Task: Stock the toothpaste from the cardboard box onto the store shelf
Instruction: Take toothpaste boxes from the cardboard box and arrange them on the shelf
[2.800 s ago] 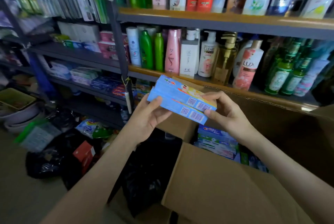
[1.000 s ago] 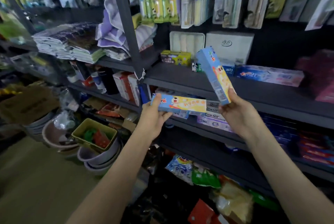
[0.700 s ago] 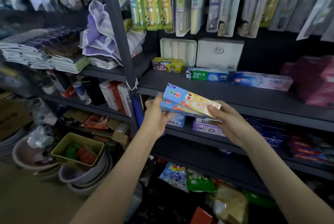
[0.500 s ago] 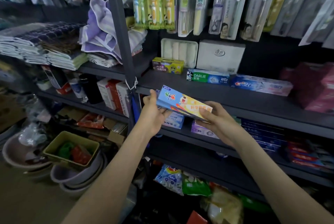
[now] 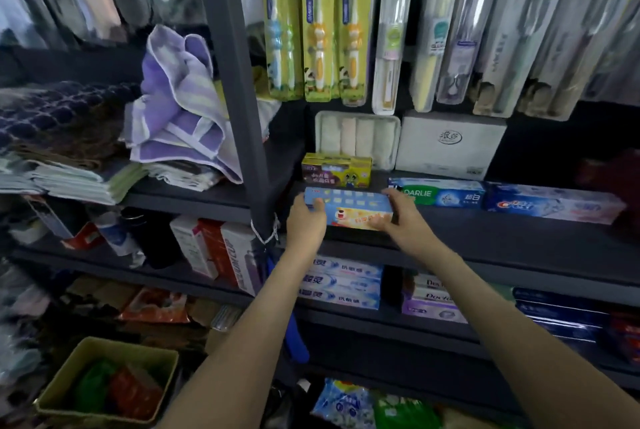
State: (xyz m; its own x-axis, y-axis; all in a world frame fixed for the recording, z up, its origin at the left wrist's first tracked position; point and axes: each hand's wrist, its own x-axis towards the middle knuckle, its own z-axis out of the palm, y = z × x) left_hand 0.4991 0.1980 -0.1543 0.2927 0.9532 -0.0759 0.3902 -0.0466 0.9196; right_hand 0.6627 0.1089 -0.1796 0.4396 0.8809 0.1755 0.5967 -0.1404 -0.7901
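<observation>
Change: the toothpaste boxes (image 5: 349,209) were tilted in the air in front of the shelf edge half a second ago. Now I am seeing them level and pushed in over the shelf (image 5: 485,238).
Left grip (image 5: 306,221): it is clasping the left end of the toothpaste boxes, with the thumb lying over the top and the fingers curling round the end.
Right grip (image 5: 403,221): it is clasping the right end, with the fingers wrapping over the front face and the corner.
Toothpaste boxes: they are lying lengthwise on the front part of the shelf between my two grips, blue face up and yellow face toward me. From here I cannot tell where one box ends and the other begins.
Just behind: a small yellow carton (image 5: 336,170) is sitting close behind the boxes.
To the right: a Darlie box (image 5: 436,193) is lying just beside my right grip, and a Crest box (image 5: 554,202) is lying end to end with it further along.
At the back: a white box (image 5: 450,144) is standing against the rear of the shelf.
Above: toothbrush packs (image 5: 318,20) are hanging in a row.
To the left: a dark post (image 5: 235,82) is rising beside my left grip, and a purple towel (image 5: 176,99) is lying heaped beyond it.
Below: more toothpaste cartons (image 5: 341,283) are lying stacked on the next shelf down.
Floor level: a green basket (image 5: 104,380) is sitting at the lower left.
</observation>
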